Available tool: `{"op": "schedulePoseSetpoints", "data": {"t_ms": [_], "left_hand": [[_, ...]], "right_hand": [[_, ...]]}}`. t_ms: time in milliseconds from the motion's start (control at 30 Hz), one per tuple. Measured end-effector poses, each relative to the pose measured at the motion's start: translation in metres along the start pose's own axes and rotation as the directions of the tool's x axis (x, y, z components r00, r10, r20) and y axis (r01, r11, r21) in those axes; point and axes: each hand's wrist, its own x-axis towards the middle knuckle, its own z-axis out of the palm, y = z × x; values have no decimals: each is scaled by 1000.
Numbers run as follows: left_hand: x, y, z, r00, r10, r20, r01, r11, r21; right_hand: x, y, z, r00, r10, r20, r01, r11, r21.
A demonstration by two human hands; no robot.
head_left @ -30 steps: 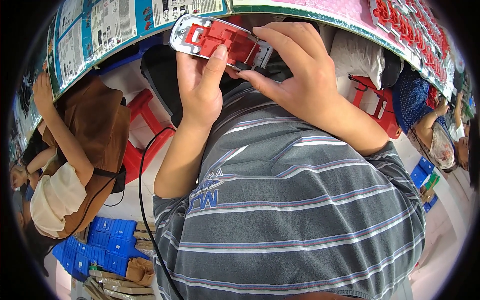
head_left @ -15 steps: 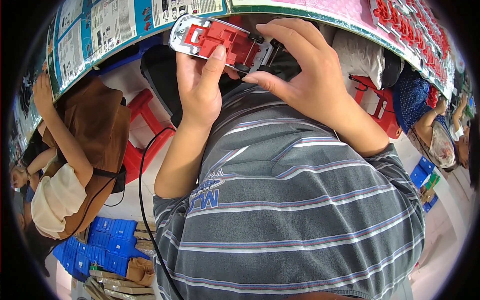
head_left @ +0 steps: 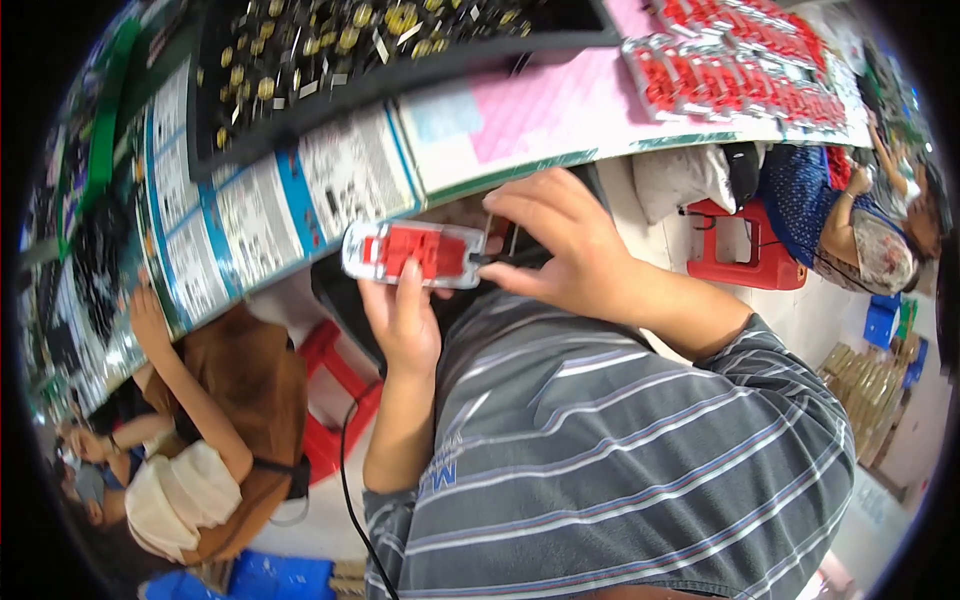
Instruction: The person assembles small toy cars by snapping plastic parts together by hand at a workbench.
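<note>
My left hand (head_left: 404, 330) grips a toy car (head_left: 418, 252), its thumb pressed on the red underside. The car lies belly up, with a pale, shiny shell around the red part. At the car's right end, my right hand (head_left: 572, 245) pinches thin metal wheel axles (head_left: 487, 232) with dark wheels between fingers and thumb. Blur hides whether the axles touch the car. Both hands are just in front of the table edge, above my lap.
A black tray (head_left: 335, 95) of small black and gold parts stands on the table. Rows of red-and-silver car parts (head_left: 730, 80) lie at the far right. Another person's arm (head_left: 190, 375) is at left. Red stools (head_left: 745, 250) and a black cable (head_left: 345, 470) are nearby.
The view has shifted, bringing the tray and more tabletop into sight. The axle that lay across the car's right end now appears off it, among my right fingers, which have closed in.
</note>
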Motion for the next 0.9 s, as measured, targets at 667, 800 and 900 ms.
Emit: {"op": "schedulePoseSetpoints", "data": {"t_ms": [667,800,900], "left_hand": [[25,7,-6,998,38,-45,-38,999,-7],[26,4,9,1000,-13,-18,13,999,-36],[23,4,11,999,-15,-42,16,1000,23]], "right_hand": [[191,81,-105,998,52,47,-27,905,-425],[205,220,-43,886,284,366,140,587,-797],[202,216,-35,908,138,396,257,565,-784]]}}
